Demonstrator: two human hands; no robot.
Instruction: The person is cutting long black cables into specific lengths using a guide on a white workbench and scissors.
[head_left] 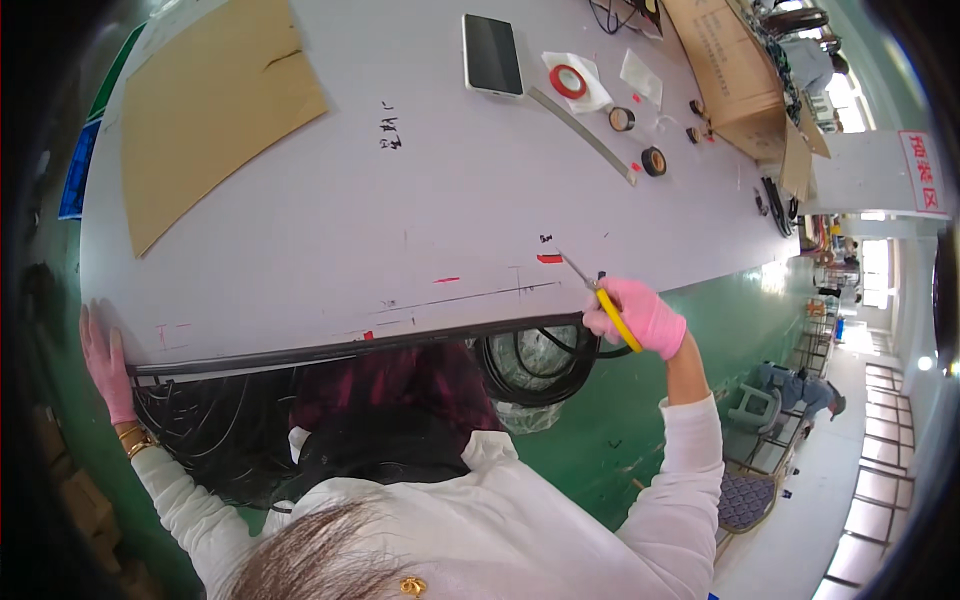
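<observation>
Here, the right hand (pixel 638 316) grips yellow-handled scissors (pixel 618 321) — a slip could nick the black cable (pixel 440 336); left hand (pixel 108 370), hold unclear.

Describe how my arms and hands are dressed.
Your left hand and right hand both wear pink gloves. The left sleeve and right sleeve are white; the right one stops partway along the forearm. A gold-coloured bracelet circles the left wrist.
</observation>
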